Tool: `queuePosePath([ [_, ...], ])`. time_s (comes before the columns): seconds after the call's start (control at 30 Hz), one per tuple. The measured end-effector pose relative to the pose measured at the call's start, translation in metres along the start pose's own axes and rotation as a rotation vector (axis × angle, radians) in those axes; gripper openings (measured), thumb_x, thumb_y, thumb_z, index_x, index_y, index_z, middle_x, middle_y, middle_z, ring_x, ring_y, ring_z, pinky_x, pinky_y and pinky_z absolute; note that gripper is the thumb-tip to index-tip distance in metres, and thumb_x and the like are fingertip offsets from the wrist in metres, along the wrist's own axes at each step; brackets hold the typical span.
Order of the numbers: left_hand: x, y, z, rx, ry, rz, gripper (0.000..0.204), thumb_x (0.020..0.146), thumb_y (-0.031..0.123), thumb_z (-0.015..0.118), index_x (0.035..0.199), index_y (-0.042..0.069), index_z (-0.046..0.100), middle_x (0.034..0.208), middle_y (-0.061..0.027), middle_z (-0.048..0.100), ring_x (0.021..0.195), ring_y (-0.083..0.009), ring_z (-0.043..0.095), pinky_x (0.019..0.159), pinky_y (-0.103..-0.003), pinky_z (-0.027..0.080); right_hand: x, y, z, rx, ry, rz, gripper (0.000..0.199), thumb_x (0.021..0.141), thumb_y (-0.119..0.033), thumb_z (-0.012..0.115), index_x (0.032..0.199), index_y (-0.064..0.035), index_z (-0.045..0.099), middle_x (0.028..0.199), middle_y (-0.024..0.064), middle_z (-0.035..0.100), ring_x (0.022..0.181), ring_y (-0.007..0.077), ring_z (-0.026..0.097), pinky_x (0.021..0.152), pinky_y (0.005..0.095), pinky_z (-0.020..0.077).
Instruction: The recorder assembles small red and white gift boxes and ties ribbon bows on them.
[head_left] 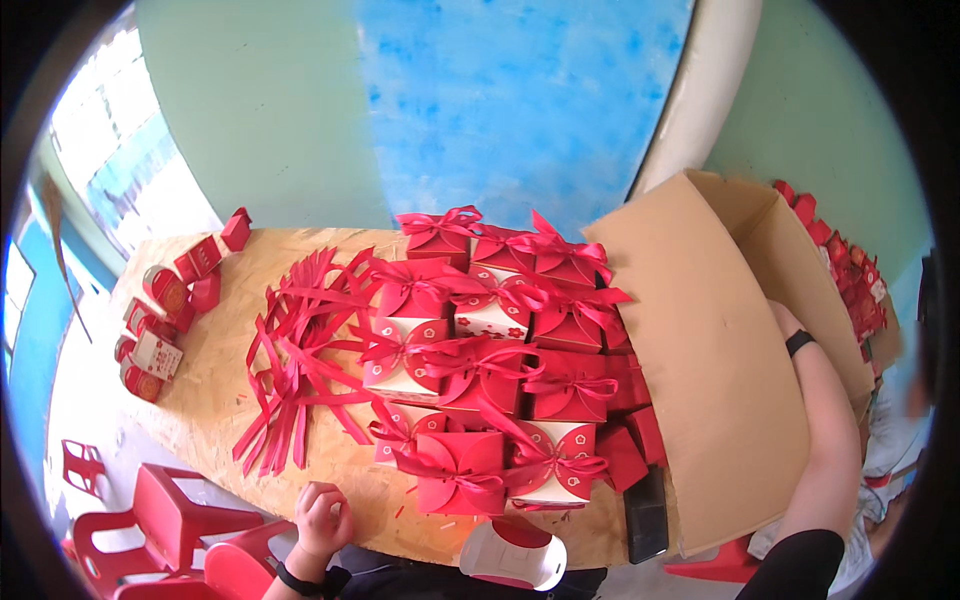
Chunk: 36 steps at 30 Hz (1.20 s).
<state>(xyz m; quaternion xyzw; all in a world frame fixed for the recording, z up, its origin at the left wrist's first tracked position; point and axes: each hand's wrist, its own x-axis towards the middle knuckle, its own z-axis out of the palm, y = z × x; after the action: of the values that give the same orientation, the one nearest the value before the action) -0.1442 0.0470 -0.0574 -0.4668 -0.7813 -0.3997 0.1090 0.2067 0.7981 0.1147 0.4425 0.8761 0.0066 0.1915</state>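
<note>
My left hand (pixel 322 517) is curled into a loose fist at the table's front edge, with nothing visible in it. My right hand (pixel 786 320) reaches into the large cardboard box (pixel 725 380) on the right; the box wall hides its fingers. Between my arms stand rows of small red and white gift boxes (pixel 460 470) tied with red ribbon bows. To their left lies a heap of loose red ribbons (pixel 295 350). A white and red box piece (pixel 515 555) sits at the front edge, near my body.
Several small red boxes (pixel 165 290) lie along the wooden table's (pixel 215 400) left side. A black phone (pixel 647 515) rests beside the cardboard box. Red plastic chairs (pixel 170 515) stand at lower left. More red boxes (pixel 850 270) are piled beyond the carton, near another person (pixel 900 430).
</note>
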Motion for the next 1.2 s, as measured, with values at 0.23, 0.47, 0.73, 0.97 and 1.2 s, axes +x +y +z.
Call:
queuePosePath([
  [0.23, -0.002, -0.001, 0.0, -0.042, 0.03, 0.0, 0.019, 0.068, -0.004, 0.066, 0.084, 0.003, 0.06, 0.086, -0.0139, 0.063, 0.077, -0.0332, 0.062, 0.067, -0.041, 0.05, -0.044, -0.028, -0.082, -0.104, 0.23, -0.204, 0.026, 0.091, -0.025, 0.067, 0.107, -0.0054, 0.074, 0.108, 0.0219, 0.073, 0.094, 0.0404, 0.07, 0.081, 0.0459, 0.0554],
  [0.47, 0.002, -0.004, -0.002, -0.032, 0.013, 0.032, 0.02, 0.068, -0.002, 0.067, 0.086, 0.004, 0.061, 0.087, -0.0136, 0.063, 0.076, -0.0337, 0.062, 0.066, -0.041, 0.05, -0.128, -0.05, -0.163, -0.033, 0.419, -0.151, 0.023, 0.093, -0.015, 0.071, 0.093, -0.0005, 0.054, 0.074, 0.0108, 0.056, 0.065, 0.0191, 0.056, 0.061, 0.0343, 0.0475],
  [0.73, 0.011, -0.004, -0.001, -0.043, -0.023, 0.12, 0.021, 0.068, -0.003, 0.07, 0.086, 0.004, 0.062, 0.088, -0.0123, 0.063, 0.074, -0.031, 0.061, 0.065, -0.039, 0.05, -0.321, -0.203, -0.125, 0.073, 0.623, -0.405, 0.017, 0.094, -0.007, 0.064, 0.11, -0.0015, 0.063, 0.103, 0.0062, 0.07, 0.087, 0.0211, 0.063, 0.08, 0.0322, 0.0466],
  [0.97, 0.019, 0.069, -0.012, -0.373, -0.042, 0.26, 0.029, 0.066, 0.0, 0.073, 0.093, 0.006, 0.066, 0.095, -0.009, 0.066, 0.077, -0.0254, 0.065, 0.064, -0.036, 0.05, -0.364, -0.367, -0.03, 0.07, 0.08, -0.94, 0.024, 0.085, -0.026, 0.078, 0.094, -0.0116, 0.061, 0.062, 0.0025, 0.054, 0.054, 0.0234, 0.061, 0.049, 0.0356, 0.0468],
  [1.2, 0.026, 0.139, 0.03, -0.176, -0.303, 0.515, 0.033, 0.079, 0.026, 0.077, 0.109, 0.012, 0.07, 0.131, -0.005, 0.06, 0.115, -0.0239, 0.055, 0.096, -0.039, 0.046, -0.359, -0.391, 0.023, 0.157, -0.022, -0.783, 0.023, 0.09, -0.023, 0.074, 0.095, -0.0083, 0.057, 0.067, 0.0098, 0.062, 0.059, 0.0299, 0.067, 0.048, 0.0404, 0.0498],
])
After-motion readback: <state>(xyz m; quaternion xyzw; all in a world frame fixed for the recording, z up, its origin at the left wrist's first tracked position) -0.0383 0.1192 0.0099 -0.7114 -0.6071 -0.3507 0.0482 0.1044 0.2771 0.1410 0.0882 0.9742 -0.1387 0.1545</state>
